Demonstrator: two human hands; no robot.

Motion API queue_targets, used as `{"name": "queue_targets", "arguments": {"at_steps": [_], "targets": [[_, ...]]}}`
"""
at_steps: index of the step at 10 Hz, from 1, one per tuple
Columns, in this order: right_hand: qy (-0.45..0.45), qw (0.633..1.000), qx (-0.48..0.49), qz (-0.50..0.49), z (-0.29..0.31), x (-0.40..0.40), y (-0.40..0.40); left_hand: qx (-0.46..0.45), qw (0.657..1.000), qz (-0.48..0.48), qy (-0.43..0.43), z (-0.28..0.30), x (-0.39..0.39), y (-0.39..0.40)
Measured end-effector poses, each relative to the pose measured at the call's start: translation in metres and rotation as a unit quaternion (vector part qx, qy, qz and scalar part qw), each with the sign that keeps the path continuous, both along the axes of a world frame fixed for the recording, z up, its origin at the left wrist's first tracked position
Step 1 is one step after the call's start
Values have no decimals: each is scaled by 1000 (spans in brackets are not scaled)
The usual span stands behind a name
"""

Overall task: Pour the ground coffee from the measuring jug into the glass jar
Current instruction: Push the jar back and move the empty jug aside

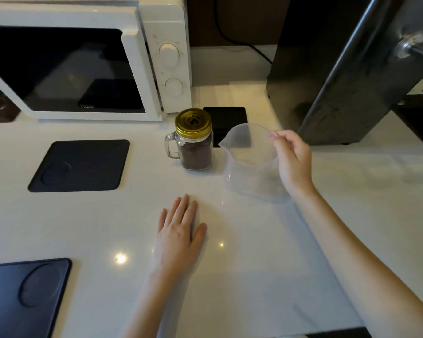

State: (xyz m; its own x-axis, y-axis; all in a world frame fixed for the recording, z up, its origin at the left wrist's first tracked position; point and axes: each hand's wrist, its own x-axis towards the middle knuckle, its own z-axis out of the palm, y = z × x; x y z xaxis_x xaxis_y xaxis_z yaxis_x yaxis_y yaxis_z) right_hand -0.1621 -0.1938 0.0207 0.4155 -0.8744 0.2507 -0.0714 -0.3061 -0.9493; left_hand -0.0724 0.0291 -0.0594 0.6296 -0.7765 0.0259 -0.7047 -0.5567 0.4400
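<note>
A glass jar [196, 152] with a handle on its left stands upright on the white counter [242, 252], a gold lid [193, 121] on top and dark ground coffee inside. To its right stands a clear plastic measuring jug [250, 164], spout toward the jar, with nothing visible inside it. My right hand [293, 159] holds the jug at its right side, fingers pinching near the rim. My left hand [180, 231] lies flat on the counter in front of the jar, fingers apart, holding nothing.
A white microwave [88, 62] stands at the back left. A small black scale [226, 119] sits just behind the jar and jug. Two dark mats [81, 165] [22, 296] lie on the left. A black machine [340, 69] rises at the back right.
</note>
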Motion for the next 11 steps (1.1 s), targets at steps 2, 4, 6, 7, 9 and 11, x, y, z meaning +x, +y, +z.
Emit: {"name": "queue_targets", "arguments": {"at_steps": [2, 4, 6, 7, 9, 11], "targets": [[34, 999, 9, -21, -7, 28, -34, -6, 1000, 3, 1, 2, -1, -1], [48, 999, -5, -8, -13, 40, -37, 4, 1000, 0, -1, 3, 0, 0], [77, 997, -26, 8, -12, 41, -40, 2, 1000, 0, 1, 4, 0, 0], [100, 995, -19, 20, -9, 38, -39, -1, 1000, 0, 2, 3, 0, 0], [97, 992, -84, -5, 16, 27, -30, -6, 1000, -2, 6, 3, 0, 0], [-161, 974, -158, -25, 122, -10, 4, -3, 1000, -8, 9, 4, 0, 0]]}}
